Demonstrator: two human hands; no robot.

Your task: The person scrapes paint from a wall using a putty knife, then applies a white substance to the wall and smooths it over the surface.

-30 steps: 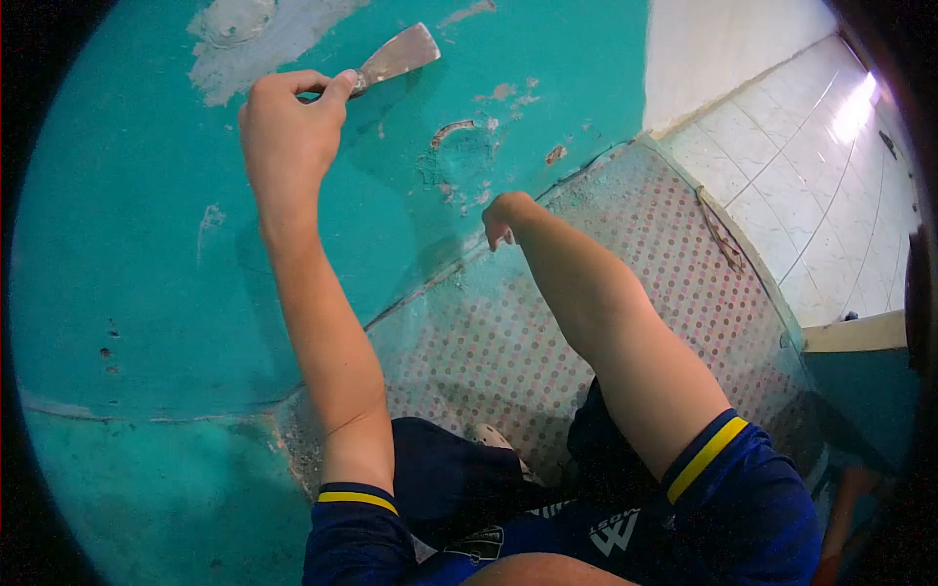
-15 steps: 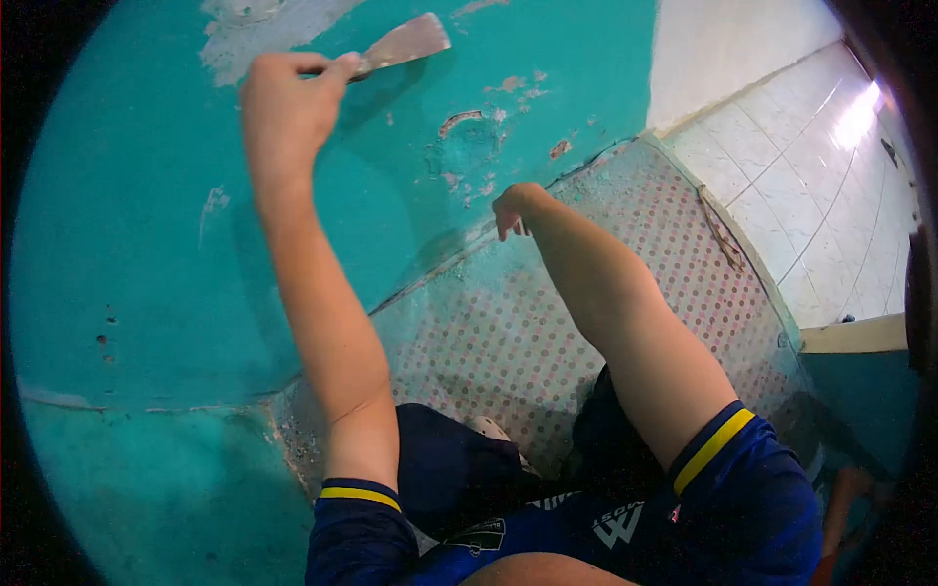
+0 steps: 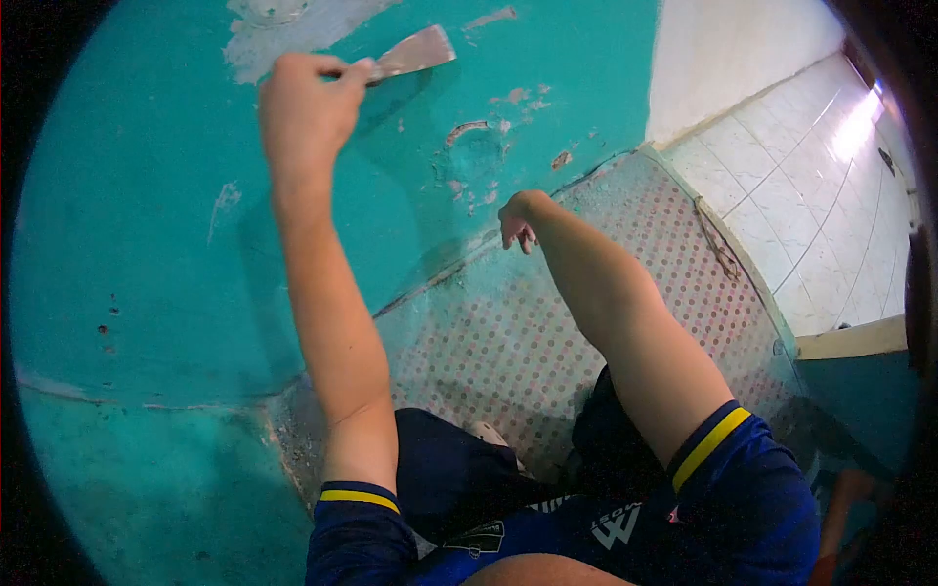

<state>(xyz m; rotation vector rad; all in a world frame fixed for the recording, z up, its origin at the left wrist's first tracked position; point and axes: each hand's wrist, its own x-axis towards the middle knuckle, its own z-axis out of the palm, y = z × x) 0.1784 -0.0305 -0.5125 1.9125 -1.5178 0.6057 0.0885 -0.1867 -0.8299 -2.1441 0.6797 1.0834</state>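
Observation:
My left hand (image 3: 311, 112) is closed around the handle of a putty knife (image 3: 415, 54). The flat metal blade points right, at the turquoise wall (image 3: 147, 225), with a shadow just below it. Bare grey and white patches of peeled paint (image 3: 283, 34) show above that hand. To the right of the blade are more chipped spots (image 3: 469, 132), one with a reddish curved edge. My right hand (image 3: 520, 223) hangs low near the foot of the wall, its bent fingers loosely apart and holding nothing; the wrist partly hides them.
Dust and paint crumbs lie along the wall's foot on the dotted floor covering (image 3: 508, 332). A raised edge (image 3: 728, 234) borders the white tiled floor (image 3: 791, 186) at right. A white wall section (image 3: 733, 49) meets the turquoise one. A shoe (image 3: 486, 432) shows below me.
My left hand and the putty knife appear slightly further right and lower blade-side, while the wall's marks also shift right in view. The right hand's fingers show a little more.

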